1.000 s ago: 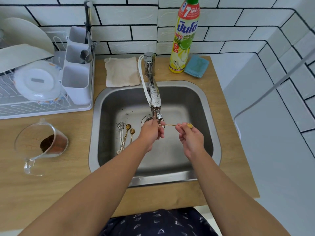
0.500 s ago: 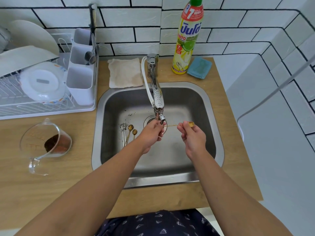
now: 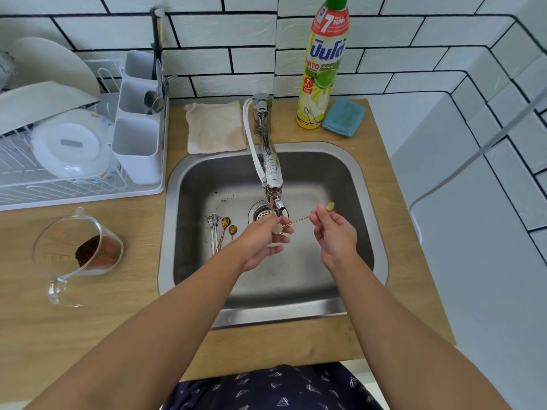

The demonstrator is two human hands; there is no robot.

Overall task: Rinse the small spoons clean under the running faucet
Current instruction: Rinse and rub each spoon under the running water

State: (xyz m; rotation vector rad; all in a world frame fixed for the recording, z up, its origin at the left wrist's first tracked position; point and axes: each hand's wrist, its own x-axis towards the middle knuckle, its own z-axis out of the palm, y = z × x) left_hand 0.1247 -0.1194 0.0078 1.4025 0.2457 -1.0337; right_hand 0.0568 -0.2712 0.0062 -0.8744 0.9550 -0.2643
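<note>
White wire rack [image 3: 35, 184] at far left holds plates and a caddy [image 3: 136, 143] with cutlery. Jug [image 3: 75, 253], clear, lies tilted on the wooden counter [image 3: 118, 306] in front of the rack; brown powder inside. Beige cloth [image 3: 215, 127] lies flat behind the sink [image 3: 370, 220], left of the faucet [image 3: 270, 170].

Sink floor, left of the drain [image 3: 262, 213]: a small cluster of spoons [image 3: 220, 229], some silver, two gold, bowls pointing away from the person, handles partly hidden by the left forearm.

Left hand [image 3: 260, 241] is under the faucet tip, fingers loosely curled; whether its fingertips touch the handle end of the gold spoon [image 3: 307, 216] cannot be told. Water stream not discernible.

Right hand [image 3: 334, 235] pinches the gold spoon near its bowl end, between thumb and fingers. Spoon is held over the sink, roughly level, bowl to the right and slightly raised, handle pointing left toward the faucet tip and left hand.

Behind the sink, right: soap bottle [image 3: 324, 63] upright, blue sponge [image 3: 343, 116] just beside it.
</note>
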